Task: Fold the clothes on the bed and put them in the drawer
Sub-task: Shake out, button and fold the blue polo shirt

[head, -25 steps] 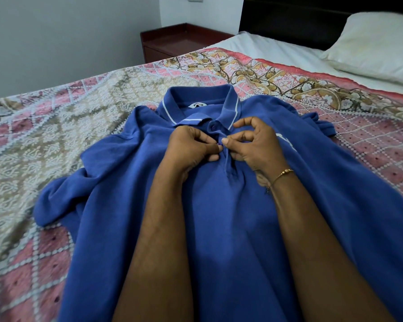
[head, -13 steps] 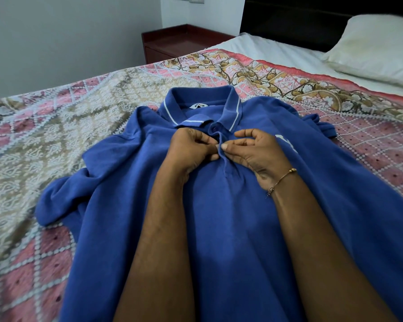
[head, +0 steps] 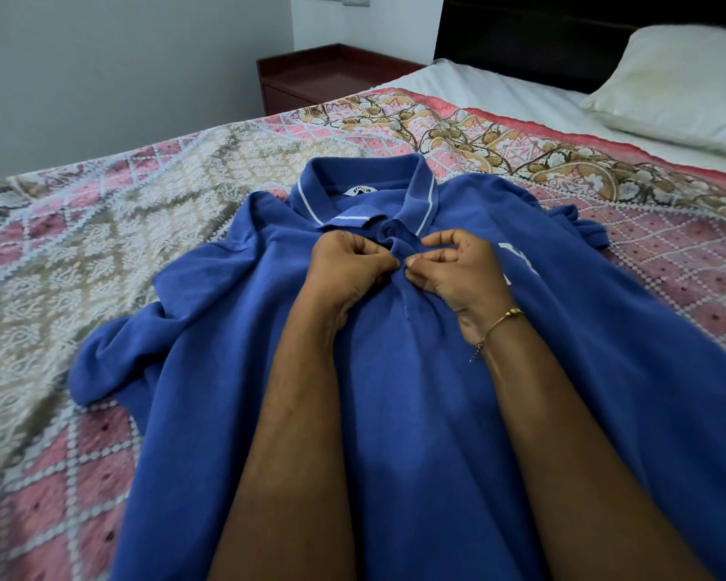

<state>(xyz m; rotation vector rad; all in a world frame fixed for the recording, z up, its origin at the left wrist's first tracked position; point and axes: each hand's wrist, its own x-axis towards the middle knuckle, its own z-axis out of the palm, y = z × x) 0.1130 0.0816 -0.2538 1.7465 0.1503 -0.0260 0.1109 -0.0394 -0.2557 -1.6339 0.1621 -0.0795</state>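
Blue knit polo shirt lies flat mid-bed, collar toward the headboard edge. Left hand and right hand pinch its placket. Soft, light, limp; best gripped at shoulders.

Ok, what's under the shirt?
The shirt lies flat on the patterned bedspread, which shows all around it. Both hands pinch its placket. Whatever lies beneath the fabric is covered.

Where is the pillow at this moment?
In the head view, the pillow lies top right on the white sheet, against the dark headboard, beyond the blue polo shirt.
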